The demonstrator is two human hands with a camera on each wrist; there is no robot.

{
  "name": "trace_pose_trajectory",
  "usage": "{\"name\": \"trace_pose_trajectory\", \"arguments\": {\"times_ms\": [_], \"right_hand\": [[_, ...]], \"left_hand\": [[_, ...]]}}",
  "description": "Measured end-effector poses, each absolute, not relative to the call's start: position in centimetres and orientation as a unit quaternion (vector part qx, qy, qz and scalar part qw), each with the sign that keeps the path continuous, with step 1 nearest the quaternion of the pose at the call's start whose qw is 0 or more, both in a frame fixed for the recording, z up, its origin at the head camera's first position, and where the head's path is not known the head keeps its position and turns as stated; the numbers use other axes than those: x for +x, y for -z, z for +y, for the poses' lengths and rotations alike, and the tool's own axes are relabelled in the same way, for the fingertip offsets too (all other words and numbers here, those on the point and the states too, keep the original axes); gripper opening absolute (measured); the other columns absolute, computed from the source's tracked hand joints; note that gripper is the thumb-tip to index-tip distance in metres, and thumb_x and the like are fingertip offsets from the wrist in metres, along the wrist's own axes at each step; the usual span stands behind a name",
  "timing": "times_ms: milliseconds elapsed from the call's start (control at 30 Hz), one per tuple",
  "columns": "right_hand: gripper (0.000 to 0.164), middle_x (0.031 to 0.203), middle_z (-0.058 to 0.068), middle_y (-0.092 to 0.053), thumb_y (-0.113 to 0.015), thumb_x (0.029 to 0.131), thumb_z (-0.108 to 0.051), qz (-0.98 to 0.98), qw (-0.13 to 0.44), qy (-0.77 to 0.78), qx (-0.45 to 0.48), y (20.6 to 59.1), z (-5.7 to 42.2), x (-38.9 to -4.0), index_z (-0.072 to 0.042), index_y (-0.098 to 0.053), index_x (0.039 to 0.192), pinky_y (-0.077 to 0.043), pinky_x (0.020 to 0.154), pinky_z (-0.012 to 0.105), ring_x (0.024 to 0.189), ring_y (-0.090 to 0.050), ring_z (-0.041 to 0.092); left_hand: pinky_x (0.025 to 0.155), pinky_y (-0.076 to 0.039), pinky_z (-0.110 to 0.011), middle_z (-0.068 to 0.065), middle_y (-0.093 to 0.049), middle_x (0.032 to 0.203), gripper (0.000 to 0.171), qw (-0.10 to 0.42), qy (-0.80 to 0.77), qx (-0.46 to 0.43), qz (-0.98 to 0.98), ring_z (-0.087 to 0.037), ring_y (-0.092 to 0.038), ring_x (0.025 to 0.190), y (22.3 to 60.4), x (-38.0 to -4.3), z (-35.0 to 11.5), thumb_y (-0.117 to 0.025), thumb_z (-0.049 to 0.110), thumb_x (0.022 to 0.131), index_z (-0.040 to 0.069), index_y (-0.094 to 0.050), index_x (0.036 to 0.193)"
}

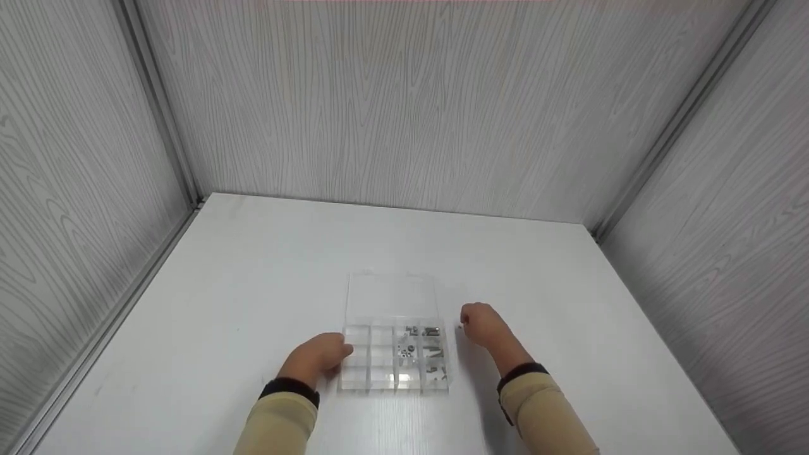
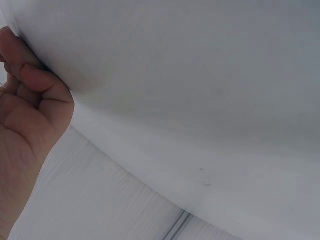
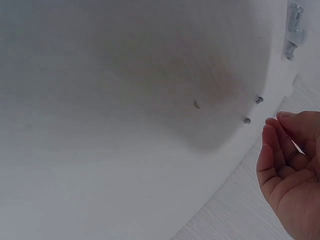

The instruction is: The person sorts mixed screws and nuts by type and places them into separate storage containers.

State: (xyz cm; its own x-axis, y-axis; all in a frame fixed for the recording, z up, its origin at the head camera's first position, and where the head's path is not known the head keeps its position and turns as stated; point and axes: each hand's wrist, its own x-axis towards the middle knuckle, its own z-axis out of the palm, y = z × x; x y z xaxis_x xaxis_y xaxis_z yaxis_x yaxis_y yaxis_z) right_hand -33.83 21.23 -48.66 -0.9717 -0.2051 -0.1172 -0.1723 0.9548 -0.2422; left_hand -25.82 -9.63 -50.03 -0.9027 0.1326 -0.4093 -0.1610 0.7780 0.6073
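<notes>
A clear plastic compartment box (image 1: 382,387) lies on the white table with its lid (image 1: 392,294) folded back flat behind it. Small metal screws (image 1: 432,331) and nuts (image 1: 411,349) lie in its right-hand compartments. My left hand (image 1: 323,351) grips the box's left wall, thumb over the rim; in the left wrist view its fingers (image 2: 42,80) are curled. Right of the box, my right hand (image 1: 483,323) is low over the table, thumb and fingers bent with tips close together. Just beyond those tips lie two small screws (image 3: 259,100), and nothing shows in the fingers.
The white table (image 1: 253,265) is enclosed by pale wood-grain panels (image 1: 392,107) at the back and both sides. A tiny dark speck (image 3: 196,104) lies on the tabletop in the right wrist view.
</notes>
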Motion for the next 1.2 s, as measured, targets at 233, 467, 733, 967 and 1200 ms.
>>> {"name": "trace_pose_trajectory", "arguments": {"times_ms": [233,467,733,967,1200], "right_hand": [[0.009,0.088,0.010,-0.058,-0.055,0.085,-0.002,0.986,0.105,0.077,-0.100,49.7,21.1,-34.2,-0.005,-0.058,0.094,-0.046,0.074,0.038,0.081,-0.054,0.024],[0.004,0.077,0.007,-0.053,-0.056,0.085,-0.002,0.987,0.092,0.054,-0.123,50.4,21.2,-34.3,-0.004,-0.056,0.082,-0.046,0.070,0.036,0.073,-0.051,0.022],[0.003,0.079,0.007,-0.055,-0.056,0.086,-0.005,0.986,0.119,0.041,-0.113,50.4,21.0,-34.3,-0.004,-0.057,0.084,-0.046,0.074,0.038,0.076,-0.052,0.023],[0.008,0.068,0.003,-0.051,-0.061,0.076,-0.002,0.979,0.108,0.096,-0.141,49.2,21.1,-33.7,-0.007,-0.055,0.074,-0.042,0.059,0.033,0.064,-0.048,0.019],[0.013,0.065,-0.001,-0.050,-0.061,0.074,-0.001,0.961,0.075,0.146,-0.224,47.5,20.2,-32.4,-0.011,-0.054,0.070,-0.040,0.055,0.031,0.060,-0.046,0.016]], "left_hand": [[0.076,-0.043,-0.041,-0.007,-0.057,0.070,0.025,0.221,-0.339,-0.010,0.914,-0.021,-0.053,0.065,50.3,-25.9,-9.5,-0.044,0.025,0.093,0.003,-0.054,0.101],[0.075,-0.043,-0.040,-0.006,-0.058,0.069,0.022,0.224,-0.331,0.000,0.917,-0.021,-0.053,0.064,50.1,-25.9,-9.4,-0.044,0.023,0.094,0.004,-0.054,0.095],[0.076,-0.042,-0.038,-0.004,-0.057,0.063,0.020,0.213,-0.325,0.020,0.921,-0.019,-0.053,0.059,49.9,-26.0,-9.3,-0.043,0.021,0.092,0.006,-0.054,0.085],[0.077,-0.042,-0.039,-0.006,-0.058,0.064,0.020,0.214,-0.328,0.010,0.920,-0.020,-0.053,0.060,49.8,-25.9,-9.3,-0.044,0.022,0.093,0.005,-0.054,0.088],[0.079,-0.042,-0.041,-0.005,-0.056,0.062,0.020,0.205,-0.320,0.018,0.925,-0.020,-0.052,0.062,50.1,-25.9,-9.6,-0.044,0.021,0.092,0.005,-0.053,0.085]]}}
